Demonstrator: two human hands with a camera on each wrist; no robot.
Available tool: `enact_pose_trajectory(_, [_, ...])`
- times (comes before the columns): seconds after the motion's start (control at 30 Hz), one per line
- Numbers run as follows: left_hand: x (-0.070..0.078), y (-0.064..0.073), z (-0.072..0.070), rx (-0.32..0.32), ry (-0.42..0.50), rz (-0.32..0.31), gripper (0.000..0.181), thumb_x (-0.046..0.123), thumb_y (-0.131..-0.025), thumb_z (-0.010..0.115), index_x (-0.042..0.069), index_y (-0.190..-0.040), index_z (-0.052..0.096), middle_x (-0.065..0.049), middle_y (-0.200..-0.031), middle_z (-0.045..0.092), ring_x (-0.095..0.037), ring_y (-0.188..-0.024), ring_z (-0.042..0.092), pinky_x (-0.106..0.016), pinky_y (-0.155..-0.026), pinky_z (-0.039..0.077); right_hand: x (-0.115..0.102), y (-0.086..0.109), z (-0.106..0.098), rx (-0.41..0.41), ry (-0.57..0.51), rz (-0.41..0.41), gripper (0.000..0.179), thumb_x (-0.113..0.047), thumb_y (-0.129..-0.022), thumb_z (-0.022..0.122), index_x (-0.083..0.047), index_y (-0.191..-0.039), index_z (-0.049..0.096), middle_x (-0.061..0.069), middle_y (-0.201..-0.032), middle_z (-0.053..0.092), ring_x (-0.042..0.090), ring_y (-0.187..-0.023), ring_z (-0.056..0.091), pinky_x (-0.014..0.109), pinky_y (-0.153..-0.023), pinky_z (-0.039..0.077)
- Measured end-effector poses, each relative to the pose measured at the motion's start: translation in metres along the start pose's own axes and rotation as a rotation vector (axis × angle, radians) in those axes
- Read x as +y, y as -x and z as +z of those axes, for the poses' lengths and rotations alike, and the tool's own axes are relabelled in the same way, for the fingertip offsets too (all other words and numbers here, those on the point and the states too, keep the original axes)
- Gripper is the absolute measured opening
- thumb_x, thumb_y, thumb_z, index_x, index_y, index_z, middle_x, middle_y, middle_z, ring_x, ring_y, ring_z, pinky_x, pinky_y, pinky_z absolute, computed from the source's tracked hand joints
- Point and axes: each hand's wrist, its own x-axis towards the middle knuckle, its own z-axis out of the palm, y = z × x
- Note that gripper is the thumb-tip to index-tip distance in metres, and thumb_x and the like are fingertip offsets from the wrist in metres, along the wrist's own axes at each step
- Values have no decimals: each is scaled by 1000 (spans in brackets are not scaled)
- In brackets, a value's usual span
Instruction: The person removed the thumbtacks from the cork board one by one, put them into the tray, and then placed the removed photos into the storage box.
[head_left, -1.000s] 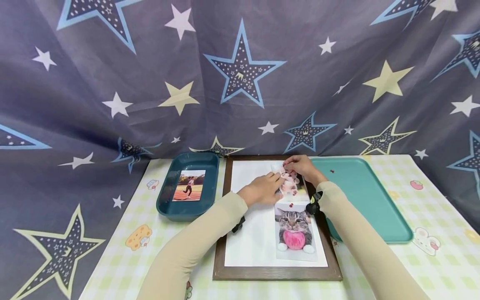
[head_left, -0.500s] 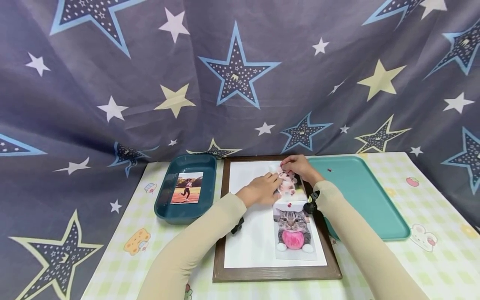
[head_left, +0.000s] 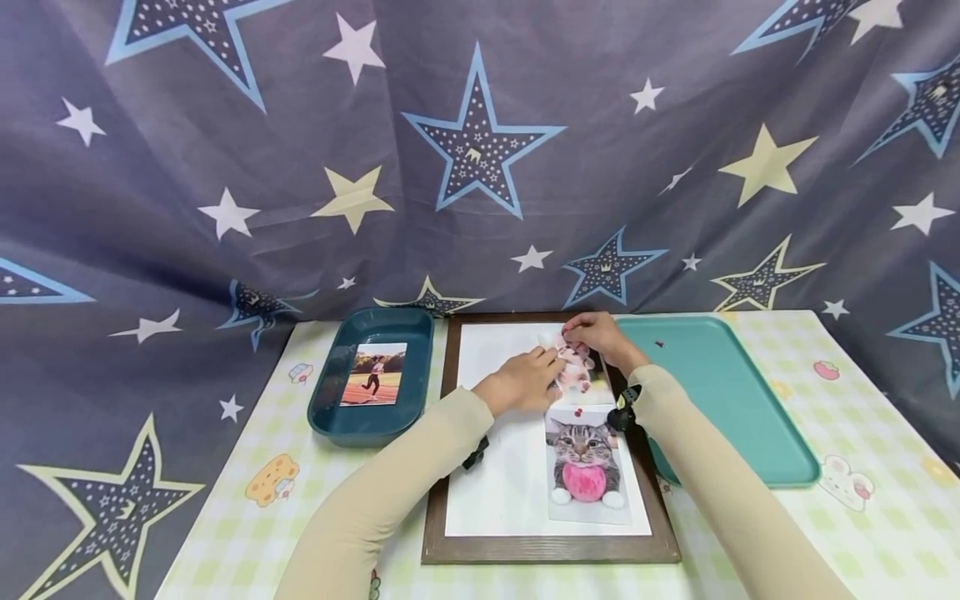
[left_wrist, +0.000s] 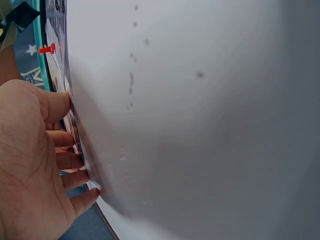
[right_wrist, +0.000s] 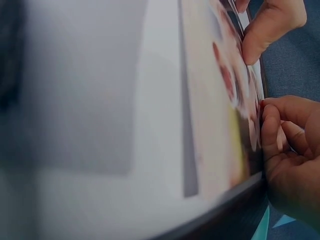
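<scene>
A white board (head_left: 495, 500) in a brown wooden frame (head_left: 551, 549) lies under both hands. My left hand (head_left: 527, 380) rests with extended fingers on the left side of an upper photo (head_left: 596, 392) of a pink-and-white animal. At that photo's top edge, my right hand (head_left: 600, 337) pinches a red push pin (right_wrist: 262, 103) between thumb and forefinger, its tip hidden. Below is a photo of a tabby cat with a pink ball (head_left: 585, 479). Another red push pin (left_wrist: 47, 49) stands where the two photos meet.
On the left, a dark teal tray (head_left: 330, 417) holds a photo of a runner (head_left: 375, 375). A flat green tray (head_left: 738, 408) lies right of the frame, with a small red pin (head_left: 659, 343) on it. A starry curtain (head_left: 480, 250) hangs behind the checked tablecloth (head_left: 885, 517).
The head view has shifted slightly. Both hands stay in nearly the same place, the left on the upper photo and the right pinching the push pin at its top.
</scene>
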Motion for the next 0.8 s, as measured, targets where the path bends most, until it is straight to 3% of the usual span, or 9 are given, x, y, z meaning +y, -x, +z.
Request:
enact_pose_trajectory(0.37, [7,3,-6,-21,-26,-9,64,44,-109,34,15,-164,20,-7,-171,16,-23,-157,19,-34,-128,23,-2,6,-2,15,13,1,25,-2,-96,64,13,-116,65,3,-78,65,11,-64,57,22,-58,50])
enact_pose_trajectory(0.8, [4,5,-8,-42,-25,-17,63,43,-110,33,16,-165,18,-7,-172,14,-23,-157,18,-34,-128,23,-5,4,2,4,2,5,25,-2,-96,64,13,-117,66,0,-78,66,11,-65,57,21,-59,51])
